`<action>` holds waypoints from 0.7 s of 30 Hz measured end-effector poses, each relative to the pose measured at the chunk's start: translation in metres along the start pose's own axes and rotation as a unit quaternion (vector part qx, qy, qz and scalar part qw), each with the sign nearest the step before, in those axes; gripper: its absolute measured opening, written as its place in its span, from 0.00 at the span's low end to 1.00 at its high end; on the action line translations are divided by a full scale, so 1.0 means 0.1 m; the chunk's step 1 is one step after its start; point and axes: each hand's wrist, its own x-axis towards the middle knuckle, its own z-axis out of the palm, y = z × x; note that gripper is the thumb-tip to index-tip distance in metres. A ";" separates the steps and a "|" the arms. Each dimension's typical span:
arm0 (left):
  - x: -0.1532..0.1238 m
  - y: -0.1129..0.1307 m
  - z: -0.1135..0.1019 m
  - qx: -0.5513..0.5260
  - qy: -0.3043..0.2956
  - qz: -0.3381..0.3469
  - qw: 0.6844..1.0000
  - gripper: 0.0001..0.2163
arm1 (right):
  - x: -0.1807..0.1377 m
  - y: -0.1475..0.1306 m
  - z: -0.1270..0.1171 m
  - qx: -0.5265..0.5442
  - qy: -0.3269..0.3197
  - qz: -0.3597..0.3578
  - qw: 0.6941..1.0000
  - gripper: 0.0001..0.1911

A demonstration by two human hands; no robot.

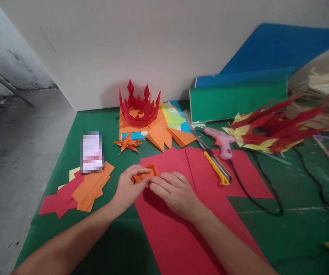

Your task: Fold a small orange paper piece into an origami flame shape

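One folded orange paper [153, 170] sits between left hand [127, 188] and right hand [177, 193].

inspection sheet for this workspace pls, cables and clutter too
Surface: green tabletop, partly covered by red paper sheets
Job's things: folded orange paper piece, in hand
Clutter: red paper crown, orange paper star, pink glue gun, yellow utility knife with blade out
Hands: left hand and right hand, both on that piece
Cables: black cord looping from the glue gun
Surroundings: pale panel behind, concrete floor at left
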 end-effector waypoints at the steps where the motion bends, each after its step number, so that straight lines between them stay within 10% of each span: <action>1: 0.00 0.00 0.00 -0.001 -0.002 -0.004 1.000 0.07 | 0.00 0.00 0.00 0.001 -0.003 -0.002 1.000 0.12; 16: -0.03 -0.01 0.04 0.006 0.011 0.027 1.000 0.06 | -0.02 0.02 0.00 0.020 -0.008 -0.007 1.000 0.08; 21: -0.04 -0.01 0.03 0.028 0.067 0.099 0.992 0.04 | -0.04 0.05 -0.03 0.165 0.052 0.109 0.979 0.11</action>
